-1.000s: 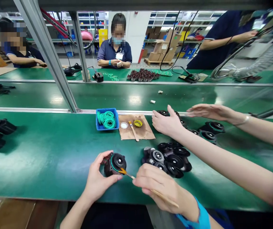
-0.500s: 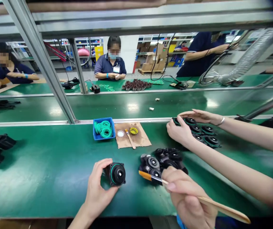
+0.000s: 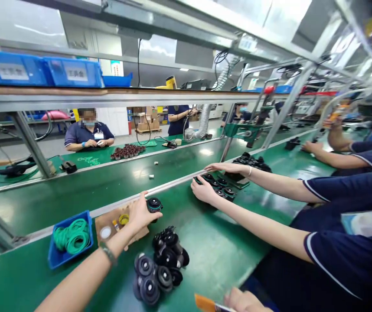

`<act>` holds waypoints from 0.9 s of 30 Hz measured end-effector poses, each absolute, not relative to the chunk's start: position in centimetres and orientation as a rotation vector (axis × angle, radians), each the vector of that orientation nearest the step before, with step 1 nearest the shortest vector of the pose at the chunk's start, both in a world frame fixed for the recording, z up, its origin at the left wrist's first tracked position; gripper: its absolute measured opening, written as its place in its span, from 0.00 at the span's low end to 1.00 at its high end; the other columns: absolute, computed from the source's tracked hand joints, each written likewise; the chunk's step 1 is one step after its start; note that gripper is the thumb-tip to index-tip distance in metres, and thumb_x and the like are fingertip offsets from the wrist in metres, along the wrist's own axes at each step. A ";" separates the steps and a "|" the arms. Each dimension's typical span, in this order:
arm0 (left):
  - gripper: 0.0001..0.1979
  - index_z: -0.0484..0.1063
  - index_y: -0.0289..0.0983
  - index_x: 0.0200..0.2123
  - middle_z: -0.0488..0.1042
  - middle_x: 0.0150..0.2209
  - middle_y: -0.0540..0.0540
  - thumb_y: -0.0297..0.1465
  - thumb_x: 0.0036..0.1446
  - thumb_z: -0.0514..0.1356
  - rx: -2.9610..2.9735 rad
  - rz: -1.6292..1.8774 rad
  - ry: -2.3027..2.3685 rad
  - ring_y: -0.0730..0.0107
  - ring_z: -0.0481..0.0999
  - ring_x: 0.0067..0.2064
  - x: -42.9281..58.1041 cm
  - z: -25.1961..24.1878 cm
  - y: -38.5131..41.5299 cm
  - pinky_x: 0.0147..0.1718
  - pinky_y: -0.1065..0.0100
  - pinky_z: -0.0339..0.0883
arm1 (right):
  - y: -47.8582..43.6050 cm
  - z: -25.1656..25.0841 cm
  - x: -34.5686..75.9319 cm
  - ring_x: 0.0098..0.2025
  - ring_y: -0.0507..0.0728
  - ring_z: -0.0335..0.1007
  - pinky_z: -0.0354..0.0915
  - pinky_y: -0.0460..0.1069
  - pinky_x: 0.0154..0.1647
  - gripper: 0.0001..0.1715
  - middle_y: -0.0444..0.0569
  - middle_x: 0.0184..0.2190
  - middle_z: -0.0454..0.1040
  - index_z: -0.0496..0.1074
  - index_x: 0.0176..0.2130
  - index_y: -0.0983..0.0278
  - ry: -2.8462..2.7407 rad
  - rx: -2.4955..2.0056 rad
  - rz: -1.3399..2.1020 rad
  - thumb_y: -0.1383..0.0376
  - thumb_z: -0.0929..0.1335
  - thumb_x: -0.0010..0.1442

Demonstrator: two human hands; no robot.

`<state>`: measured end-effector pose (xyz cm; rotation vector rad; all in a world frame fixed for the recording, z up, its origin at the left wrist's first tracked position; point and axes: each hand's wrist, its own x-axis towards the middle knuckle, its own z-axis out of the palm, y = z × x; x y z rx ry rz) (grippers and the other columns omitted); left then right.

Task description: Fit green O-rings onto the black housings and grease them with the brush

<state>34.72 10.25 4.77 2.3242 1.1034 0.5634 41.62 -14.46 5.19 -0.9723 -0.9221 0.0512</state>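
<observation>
My left hand (image 3: 140, 213), reaching out over the cardboard's right end, grips a black motor-like housing (image 3: 154, 205) with a green ring around its round top. At the bottom edge, my right hand (image 3: 243, 301) holds a brush (image 3: 205, 302) with orange bristles; the rest of the brush is cut off by the frame. Between my hands lies a pile of black round-topped parts (image 3: 150, 288). A piece of cardboard (image 3: 103, 221) carries a white round lid (image 3: 105, 232), a yellow-rimmed little pot (image 3: 124, 219) and a second brush (image 3: 115, 225), partly behind my left arm.
A blue bin (image 3: 54, 259) of green rings (image 3: 75, 236) stands at left. On the right, a co-worker's two hands (image 3: 203, 190) touch a group of black ringed parts (image 3: 228, 191). More dark parts (image 3: 252, 161) lie beyond. A metal rail (image 3: 173, 184) borders the green bench, with a shelf above.
My view has swung right and up. My left hand has carried the black housing forward and right, near the co-worker's group. My right hand with the brush now sits lower in view.
</observation>
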 end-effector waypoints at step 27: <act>0.61 0.56 0.47 0.65 0.54 0.67 0.32 0.46 0.26 0.76 2.518 0.199 0.341 0.30 0.55 0.65 26.3 6.4 2.7 0.56 0.37 0.59 | -10.3 -2.5 48.6 0.52 0.61 0.74 0.70 0.57 0.53 0.15 0.53 0.48 0.77 0.75 0.44 0.60 -1.115 -1.265 0.154 0.57 0.62 0.68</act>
